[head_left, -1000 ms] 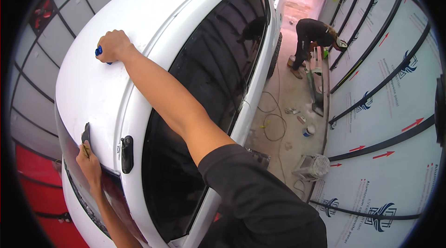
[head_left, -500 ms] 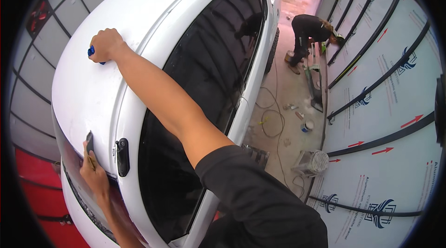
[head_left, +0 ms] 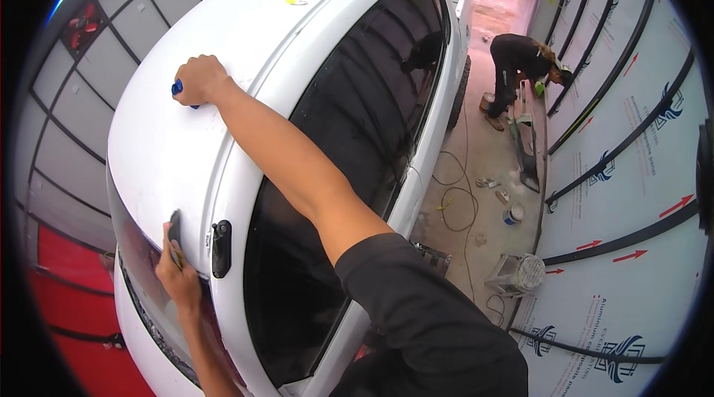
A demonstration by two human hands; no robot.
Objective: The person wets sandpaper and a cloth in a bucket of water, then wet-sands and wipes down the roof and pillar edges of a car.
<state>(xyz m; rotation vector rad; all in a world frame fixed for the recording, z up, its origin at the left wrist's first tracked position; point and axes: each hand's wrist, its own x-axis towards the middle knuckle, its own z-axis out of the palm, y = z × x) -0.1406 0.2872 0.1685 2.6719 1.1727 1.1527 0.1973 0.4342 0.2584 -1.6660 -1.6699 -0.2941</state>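
Note:
A white car roof [head_left: 160, 155] fills the left half of the view. My right hand [head_left: 202, 78] is closed in a fist around a blue object [head_left: 176, 87] against the roof, and most of that object is hidden by the fingers. Lower down, at the roof's edge above the windscreen, my left hand [head_left: 178, 282] grips a flat, dark-bladed hand tool [head_left: 175, 227]. Its tip meets the white surface, and a yellowish strip shows by the fingers. Beside it, a black oblong fitting [head_left: 222, 250] sits on the car's edge.
A small yellow-and-white item [head_left: 296, 2] lies farther along the roof. Beyond the dark side window [head_left: 320, 144], a co-worker [head_left: 520, 61] bends over a long part. A paint can [head_left: 513, 213], a cable [head_left: 471, 207] and a clear bin [head_left: 513, 276] stand or lie by the panelled wall [head_left: 632, 174].
The whole view has shifted, so the car and both hands appear farther right. My right hand keeps nearly the same place on the roof; the left-hand tool has moved very slightly.

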